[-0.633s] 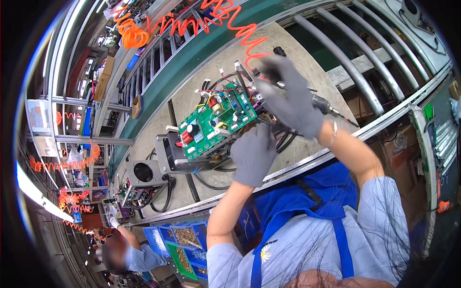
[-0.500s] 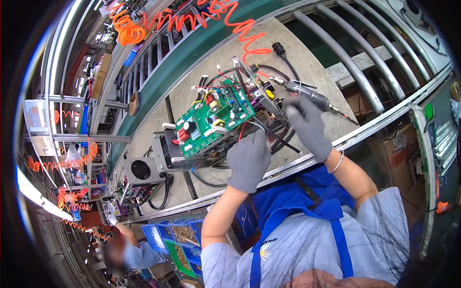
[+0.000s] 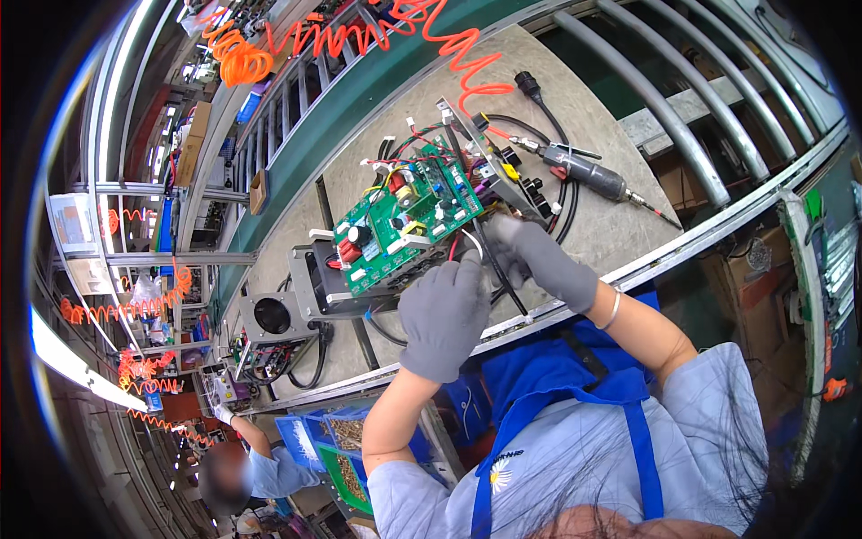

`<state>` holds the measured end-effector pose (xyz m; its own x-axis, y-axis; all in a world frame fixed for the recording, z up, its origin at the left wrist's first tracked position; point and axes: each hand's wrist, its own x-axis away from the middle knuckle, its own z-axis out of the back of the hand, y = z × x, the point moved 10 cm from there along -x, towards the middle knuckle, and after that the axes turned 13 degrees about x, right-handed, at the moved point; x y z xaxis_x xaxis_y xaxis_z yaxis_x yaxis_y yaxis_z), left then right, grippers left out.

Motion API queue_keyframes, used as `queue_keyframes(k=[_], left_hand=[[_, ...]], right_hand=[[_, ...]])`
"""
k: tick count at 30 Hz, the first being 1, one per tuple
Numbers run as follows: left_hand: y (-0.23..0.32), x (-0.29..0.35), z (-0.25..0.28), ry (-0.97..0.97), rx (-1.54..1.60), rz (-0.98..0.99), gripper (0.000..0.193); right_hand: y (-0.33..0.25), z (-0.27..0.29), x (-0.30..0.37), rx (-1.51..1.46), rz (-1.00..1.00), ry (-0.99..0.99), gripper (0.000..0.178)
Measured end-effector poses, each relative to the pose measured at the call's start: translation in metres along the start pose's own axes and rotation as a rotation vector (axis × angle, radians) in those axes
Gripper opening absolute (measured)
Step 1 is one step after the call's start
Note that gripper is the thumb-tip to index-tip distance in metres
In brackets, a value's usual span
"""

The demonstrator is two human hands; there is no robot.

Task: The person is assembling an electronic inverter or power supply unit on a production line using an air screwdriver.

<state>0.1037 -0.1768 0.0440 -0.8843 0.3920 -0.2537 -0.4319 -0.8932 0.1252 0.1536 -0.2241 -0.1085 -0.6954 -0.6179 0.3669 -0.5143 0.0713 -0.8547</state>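
A green circuit board [image 3: 395,225], crowded with capacitors and coloured wires, sits tilted on a metal chassis with a black fan [image 3: 314,278] at its left end. At the board's near right edge, my grey-gloved left hand [image 3: 444,310] is closed, its fingertips pinching thin wires [image 3: 472,241]. A thick black cable [image 3: 505,280] slants down between my two hands. My gloved right hand [image 3: 549,262] is beside that cable, just below the metal end panel [image 3: 503,175]; its fingers are bent, partly blurred and partly hidden, so what they touch cannot be made out.
An air screwdriver [image 3: 588,175] lies right of the chassis, near a black plug [image 3: 528,85]. Orange coiled hoses [image 3: 462,54] hang above. Another unit with a round fan opening [image 3: 271,314] stands left. Metal rollers [image 3: 669,108] lie beyond the bench; a co-worker [image 3: 269,467] is at lower left.
My right hand has come left and down from near the screwdriver and end panel to the black cable, closer to my left hand. The whole view has shifted slightly.
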Motion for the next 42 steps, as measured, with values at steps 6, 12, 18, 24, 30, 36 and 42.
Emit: queue_keyframes(k=[6, 12, 18, 24, 30, 36, 42], left_hand=[[-0.015, -0.007, -0.011, 0.091, 0.048, 0.109, 0.034], [-0.033, -0.001, -0.041, 0.194, 0.017, 0.355, 0.033], [-0.063, -0.001, -0.071, 0.287, 0.065, 0.469, 0.022], [-0.068, 0.006, -0.079, 0.365, 0.12, 0.36, 0.019], [-0.062, 0.002, -0.078, 0.381, 0.14, 0.212, 0.018], [-0.061, 0.001, -0.079, 0.304, 0.028, 0.278, 0.019], [-0.053, -0.011, -0.074, 0.088, -0.057, 0.336, 0.016]], right_hand=[[-0.047, 0.031, 0.036, 0.279, 0.454, 0.359, 0.03], [-0.043, 0.03, 0.036, 0.173, 0.482, 0.466, 0.032], [-0.017, 0.019, 0.026, -0.405, 0.328, 0.353, 0.031], [-0.036, -0.013, 0.025, -1.095, 0.388, -0.143, 0.033], [-0.112, 0.008, 0.051, 0.569, 0.586, 0.374, 0.026], [-0.214, -0.022, 0.05, 1.801, 0.89, 0.747, 0.016], [-0.284, -0.008, -0.036, 1.998, 0.724, 0.451, 0.015]])
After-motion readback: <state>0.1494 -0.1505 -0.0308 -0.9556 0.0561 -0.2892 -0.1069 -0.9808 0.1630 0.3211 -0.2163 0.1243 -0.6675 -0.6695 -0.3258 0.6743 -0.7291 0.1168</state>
